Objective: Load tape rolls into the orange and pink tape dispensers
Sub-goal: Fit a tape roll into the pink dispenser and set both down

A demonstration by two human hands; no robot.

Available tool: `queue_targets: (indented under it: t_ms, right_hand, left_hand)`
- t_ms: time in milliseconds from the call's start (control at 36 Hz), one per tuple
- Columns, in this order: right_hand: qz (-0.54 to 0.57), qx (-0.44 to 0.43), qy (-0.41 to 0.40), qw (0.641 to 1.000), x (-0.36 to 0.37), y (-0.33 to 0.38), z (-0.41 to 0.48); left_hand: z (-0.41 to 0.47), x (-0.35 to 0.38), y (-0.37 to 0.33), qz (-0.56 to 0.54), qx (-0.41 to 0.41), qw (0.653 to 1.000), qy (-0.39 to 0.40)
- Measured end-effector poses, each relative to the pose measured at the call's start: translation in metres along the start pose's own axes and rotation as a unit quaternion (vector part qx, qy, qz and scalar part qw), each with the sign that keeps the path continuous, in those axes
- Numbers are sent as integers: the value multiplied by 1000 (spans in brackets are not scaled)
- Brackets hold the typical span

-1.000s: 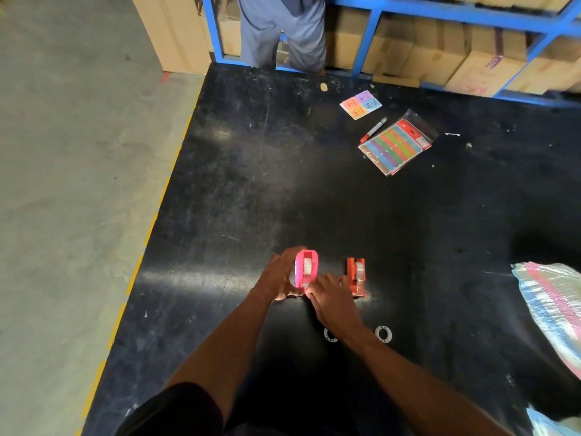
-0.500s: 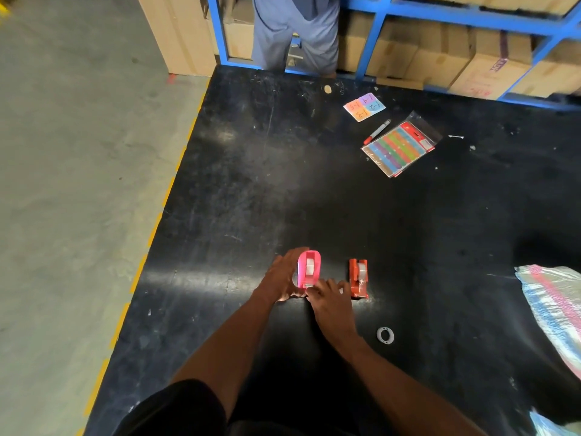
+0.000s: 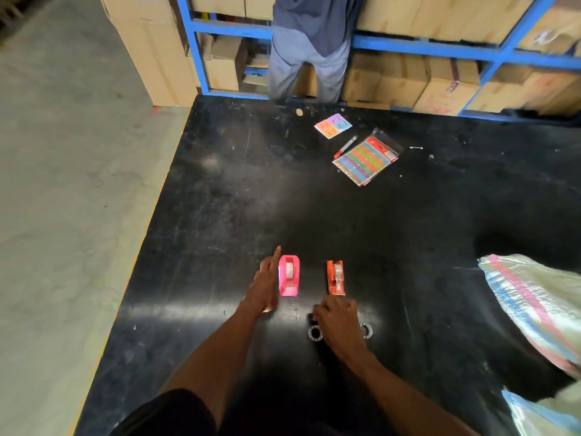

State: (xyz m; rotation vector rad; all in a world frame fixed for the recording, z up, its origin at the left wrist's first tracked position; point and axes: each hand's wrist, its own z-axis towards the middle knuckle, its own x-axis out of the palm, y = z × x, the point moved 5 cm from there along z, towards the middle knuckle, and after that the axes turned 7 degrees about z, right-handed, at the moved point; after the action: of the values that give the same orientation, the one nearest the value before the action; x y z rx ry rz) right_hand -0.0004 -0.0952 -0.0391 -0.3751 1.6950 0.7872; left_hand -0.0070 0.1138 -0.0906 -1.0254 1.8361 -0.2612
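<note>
The pink tape dispenser stands on the black table with a clear tape roll seated in it. To its right stands the smaller orange dispenser, also with a roll in it. My left hand lies flat beside the pink dispenser's left side, fingers stretched, holding nothing. My right hand rests just in front of the orange dispenser, fingers curled down on the table. Two small white rings lie there: one left of that hand, one right of it.
A packet of coloured labels, a red marker and a coloured sticky-note square lie at the back. A woven sack covers the right edge. A person stands at blue shelving with cardboard boxes.
My left hand has let go of the pink dispenser and opened beside it. My right hand has drawn back from the pink dispenser to the table in front of the orange one.
</note>
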Motion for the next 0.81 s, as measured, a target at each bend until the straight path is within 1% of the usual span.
queue_targets:
  t_ms: [28, 56, 139, 167, 194, 250, 306, 389, 444, 528, 583, 639, 722, 806]
  right_hand:
    - [-1, 11, 0, 1000, -1, -6, -5]
    - [-6, 23, -2, 1000, -2, -13, -11]
    - [-18, 75, 1, 997, -5, -37, -31]
    - [-25, 92, 0, 996, -7, -45, -37]
    - [-31, 109, 0, 994, -8, -53, -44]
    - [-32, 140, 9, 990, -11, -66, -57]
    - [-21, 168, 21, 985, -12, -79, -67]
    - [32, 192, 43, 980, -13, -93, -77]
    - [67, 184, 75, 978, -10, -95, -80]
    - [110, 179, 98, 973, -8, -96, -83]
    - [132, 177, 96, 971, -5, -98, -84]
    - [134, 169, 104, 971, -4, -95, -83]
    - [144, 159, 112, 970, -3, -87, -80]
    - [183, 124, 121, 968, 2, -76, -74]
  left_hand:
    - [-17, -6, -13, 32, 12, 999, -25]
    - [-33, -5, -21, 38, 9, 998, -55]
    - [-67, 5, -27, 88, -3, 977, -195]
    - [-74, 13, -25, 109, 7, 971, -214]
    - [-79, 23, -24, 122, 20, 969, -214]
    - [-87, 44, -29, 139, 57, 972, -182]
    - [-95, 60, -41, 159, 92, 975, -125]
    - [-100, 83, -56, 152, 137, 979, -24]
    - [-102, 97, -57, 156, 131, 978, 41]
    - [-101, 110, -60, 207, 119, 967, 92]
    - [-99, 115, -62, 232, 126, 959, 99]
    - [-98, 116, -65, 245, 138, 956, 87]
    - [-95, 110, -65, 251, 134, 957, 58]
    - [-95, 97, -57, 243, 124, 960, 56]
